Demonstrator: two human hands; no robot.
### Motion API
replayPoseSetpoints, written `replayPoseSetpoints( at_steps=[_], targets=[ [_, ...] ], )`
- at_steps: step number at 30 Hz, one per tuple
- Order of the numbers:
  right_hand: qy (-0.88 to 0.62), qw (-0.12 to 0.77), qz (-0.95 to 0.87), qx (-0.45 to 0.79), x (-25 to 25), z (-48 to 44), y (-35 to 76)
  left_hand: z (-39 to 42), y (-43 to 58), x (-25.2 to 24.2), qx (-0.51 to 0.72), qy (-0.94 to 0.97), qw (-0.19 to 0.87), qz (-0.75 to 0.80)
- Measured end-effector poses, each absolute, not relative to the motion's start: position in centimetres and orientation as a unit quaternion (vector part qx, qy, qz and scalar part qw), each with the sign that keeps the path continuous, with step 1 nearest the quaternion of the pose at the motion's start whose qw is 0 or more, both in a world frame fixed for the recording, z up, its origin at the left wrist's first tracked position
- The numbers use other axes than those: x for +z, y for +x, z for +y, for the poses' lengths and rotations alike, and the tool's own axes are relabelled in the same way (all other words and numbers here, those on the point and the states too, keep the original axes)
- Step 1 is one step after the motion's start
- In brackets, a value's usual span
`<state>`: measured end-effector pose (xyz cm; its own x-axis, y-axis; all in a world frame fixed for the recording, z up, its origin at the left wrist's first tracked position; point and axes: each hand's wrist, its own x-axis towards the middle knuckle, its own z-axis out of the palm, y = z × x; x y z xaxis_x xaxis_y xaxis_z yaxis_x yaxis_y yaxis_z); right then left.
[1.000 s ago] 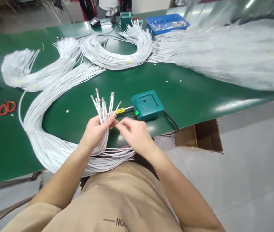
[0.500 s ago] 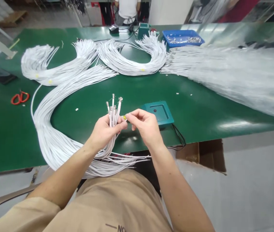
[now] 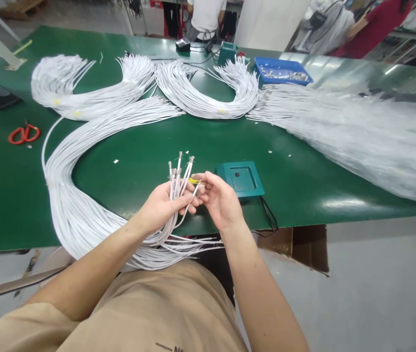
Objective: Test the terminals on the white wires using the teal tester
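Observation:
My left hand (image 3: 162, 205) grips a bunch of thin white cables (image 3: 179, 177) upright, their metal tips fanned out above my fingers. My right hand (image 3: 219, 199) is beside it, thumb and fingers pinched on one of the cables near its tip. A yellow-handled probe (image 3: 194, 181) pokes out just behind my fingers. Right behind my right hand, a small teal box (image 3: 240, 178) sits on the green table (image 3: 149, 156). The cables trail down over the table edge into a long white bundle (image 3: 68, 205).
More white cable bundles (image 3: 200, 93) curve across the far table, and a big plastic-wrapped mass (image 3: 358, 132) lies at right. A blue tray (image 3: 283, 73) of metal parts and red scissors (image 3: 22, 134) lie on the table. A cardboard box (image 3: 303, 242) is under the edge. Other people stand beyond.
The bunch of tips in my left hand has drawn together. My right hand rose from below the bunch to beside it and pinched one cable. The camera tilted up.

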<state>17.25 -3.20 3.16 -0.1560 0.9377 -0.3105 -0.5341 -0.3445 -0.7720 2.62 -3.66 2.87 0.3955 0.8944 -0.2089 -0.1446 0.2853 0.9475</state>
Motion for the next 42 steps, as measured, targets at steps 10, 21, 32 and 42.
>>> replayPoseSetpoints(
  at_steps=[10,21,32,42],
  targets=[
    [-0.346,0.474,-0.24,0.774,2.8,-3.3,17.2,-3.7,2.6,2.5,0.383,0.465,0.686,0.409],
    [-0.397,0.528,-0.245,0.71,2.7,-4.2,17.1,-3.6,2.5,2.5,0.397,0.473,0.66,0.427],
    [-0.52,0.497,-0.329,0.612,3.1,-3.4,17.7,-3.3,2.2,2.3,0.4,0.459,0.649,0.457],
    [-0.488,0.474,-0.381,0.626,3.7,-2.4,17.7,-3.1,2.4,2.3,0.396,0.447,0.654,0.464]
  ],
)
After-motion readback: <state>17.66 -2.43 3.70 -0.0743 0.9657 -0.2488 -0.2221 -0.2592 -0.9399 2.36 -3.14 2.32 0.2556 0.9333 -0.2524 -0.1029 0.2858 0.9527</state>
